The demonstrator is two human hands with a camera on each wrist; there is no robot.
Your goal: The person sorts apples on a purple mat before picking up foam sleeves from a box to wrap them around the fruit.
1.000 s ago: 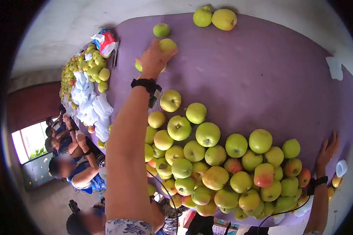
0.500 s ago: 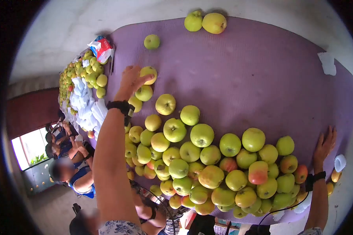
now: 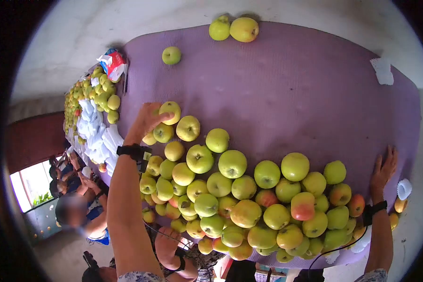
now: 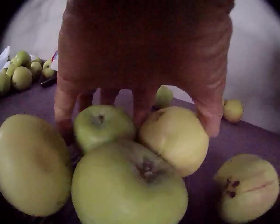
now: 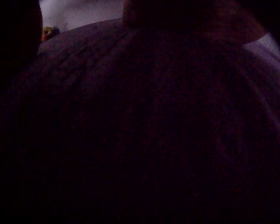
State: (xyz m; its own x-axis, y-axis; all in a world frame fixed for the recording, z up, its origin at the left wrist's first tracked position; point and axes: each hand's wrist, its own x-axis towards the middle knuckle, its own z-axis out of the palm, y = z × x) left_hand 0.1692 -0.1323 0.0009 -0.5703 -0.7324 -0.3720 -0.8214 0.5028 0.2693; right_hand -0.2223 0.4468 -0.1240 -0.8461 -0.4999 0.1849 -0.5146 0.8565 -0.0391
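Note:
My left hand (image 3: 146, 121) curls round a yellow-green apple (image 3: 170, 111), thumb on its near side, at the upper left end of a large apple pile (image 3: 245, 214). In the left wrist view, the fingers of the left hand (image 4: 144, 60) point down behind a green apple (image 4: 102, 125), and the thumb touches a yellow apple (image 4: 176, 140). A bigger green apple (image 4: 126, 186) lies closer to the camera. My right hand (image 3: 383, 174) rests with spread fingers on the purple mat (image 3: 333, 103), right of the pile. The right wrist view is very dark.
Two apples (image 3: 243, 30) sit at the mat's far edge, with a lone green one (image 3: 171, 55) to their left. White foam nets (image 3: 91, 120), more apples (image 3: 98, 89) and a red-blue packet (image 3: 113, 64) are at left. Several people, one blurred (image 3: 96, 218), are at lower left.
My left hand has come down the mat toward the pile, and the apple under it has moved along. My right hand stays on the mat. The head view has shifted slightly.

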